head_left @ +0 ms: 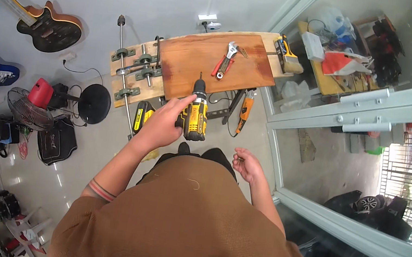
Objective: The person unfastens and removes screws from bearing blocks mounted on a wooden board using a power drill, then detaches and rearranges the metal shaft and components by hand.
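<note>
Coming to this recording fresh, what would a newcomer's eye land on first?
Probably the yellow-and-black power drill in the left hand, near the middle of the view, just in front of the reddish-brown board on the workbench. Next, likely the dark-bodied electric guitar against the pale wall at upper left, and the red-and-black fan below it.

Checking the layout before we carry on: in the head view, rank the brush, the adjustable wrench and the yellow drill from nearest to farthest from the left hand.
1. Yellow drill: held in the left hand.
2. Adjustable wrench: on the brown board, ahead and to the right.
3. Brush: farther right, at the bench's right end.
</note>
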The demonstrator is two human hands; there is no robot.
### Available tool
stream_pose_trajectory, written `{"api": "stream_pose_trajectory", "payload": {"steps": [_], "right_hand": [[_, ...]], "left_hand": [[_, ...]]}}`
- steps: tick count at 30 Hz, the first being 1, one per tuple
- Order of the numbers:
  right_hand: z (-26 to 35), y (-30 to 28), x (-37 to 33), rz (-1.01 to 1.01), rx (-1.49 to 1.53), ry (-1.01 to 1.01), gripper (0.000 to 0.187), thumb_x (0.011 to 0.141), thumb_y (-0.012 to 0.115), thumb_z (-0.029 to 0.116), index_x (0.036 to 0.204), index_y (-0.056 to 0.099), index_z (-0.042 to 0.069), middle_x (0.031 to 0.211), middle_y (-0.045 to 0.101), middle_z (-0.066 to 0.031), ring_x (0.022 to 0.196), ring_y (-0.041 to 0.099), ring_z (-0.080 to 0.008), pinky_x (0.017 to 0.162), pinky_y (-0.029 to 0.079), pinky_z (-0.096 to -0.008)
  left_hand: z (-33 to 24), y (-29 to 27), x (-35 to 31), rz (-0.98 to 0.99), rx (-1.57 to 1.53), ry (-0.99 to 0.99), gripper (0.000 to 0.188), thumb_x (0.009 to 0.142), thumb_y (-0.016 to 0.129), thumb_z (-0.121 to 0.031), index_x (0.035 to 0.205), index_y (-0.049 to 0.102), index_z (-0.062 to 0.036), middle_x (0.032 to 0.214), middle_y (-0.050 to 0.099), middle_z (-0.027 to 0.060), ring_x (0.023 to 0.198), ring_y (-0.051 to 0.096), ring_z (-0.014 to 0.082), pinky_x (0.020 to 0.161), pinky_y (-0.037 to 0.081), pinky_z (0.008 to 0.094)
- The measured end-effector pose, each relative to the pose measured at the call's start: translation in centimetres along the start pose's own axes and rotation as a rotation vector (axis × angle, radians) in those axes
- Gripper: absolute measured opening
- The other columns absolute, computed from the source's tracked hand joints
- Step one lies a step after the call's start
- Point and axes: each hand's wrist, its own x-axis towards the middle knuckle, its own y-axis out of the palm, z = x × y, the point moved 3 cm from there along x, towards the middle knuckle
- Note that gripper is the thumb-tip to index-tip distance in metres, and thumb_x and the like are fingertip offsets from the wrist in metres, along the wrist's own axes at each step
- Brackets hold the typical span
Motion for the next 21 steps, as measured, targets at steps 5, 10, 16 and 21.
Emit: {"api": "stream_pose_trajectory", "payload": {"steps": [5, 10, 16, 21], "right_hand": [[10.3, 1.1, 6.7, -0.067, -0.39, -0.118, 0.02, 0.11, 0.059, 0.014, 0.127, 0.056, 0.004, 0.088, 0.063, -0.0046, 0.069, 0.064, -0.0171, 0.057, 0.051, -0.0305], [22.9, 4.4, 14.4, -0.007, -0.592, -0.239, 0.01, 0.106, 0.062, 0.01, 0.115, 0.061, 0.005, 0.087, 0.065, -0.0064, 0.069, 0.066, -0.0193, 0.059, 0.053, -0.0349], [32.2, 6.0, 26.7, -0.185, -1.314, -0.916, 0.015, 0.1, 0.066, 0.006, 0.113, 0.065, -0.001, 0.102, 0.073, -0.0177, 0.096, 0.074, -0.0327, 0.086, 0.058, -0.0445], [34.9, 6.9, 30.1, -0.07, -1.474, -0.899, 0.023, 0.1, 0.067, 0.006, 0.122, 0.067, 0.0, 0.106, 0.073, -0.014, 0.099, 0.074, -0.0257, 0.089, 0.059, -0.0419]], "left_hand": [[1.9, -0.2, 3.6, -0.074, 0.085, -0.159, 0.094, 0.079, 0.067, 0.011, 0.165, 0.046, -0.0194, 0.138, 0.061, 0.0188, 0.129, 0.062, 0.0449, 0.106, 0.053, 0.0517], [4.2, 0.6, 7.4, -0.105, 0.112, -0.311, 0.095, 0.077, 0.07, 0.016, 0.163, 0.048, -0.0203, 0.138, 0.061, 0.0175, 0.134, 0.061, 0.0431, 0.109, 0.053, 0.0499], [6.9, 2.7, 15.1, -0.142, 0.24, -0.43, 0.095, 0.077, 0.07, 0.016, 0.162, 0.05, -0.0194, 0.131, 0.061, 0.0183, 0.127, 0.062, 0.0441, 0.105, 0.052, 0.0536], [6.7, 3.4, 19.8, -0.2, 0.25, -0.462, 0.094, 0.076, 0.073, 0.015, 0.16, 0.05, -0.0188, 0.135, 0.061, 0.0194, 0.124, 0.062, 0.048, 0.105, 0.053, 0.055]]}}
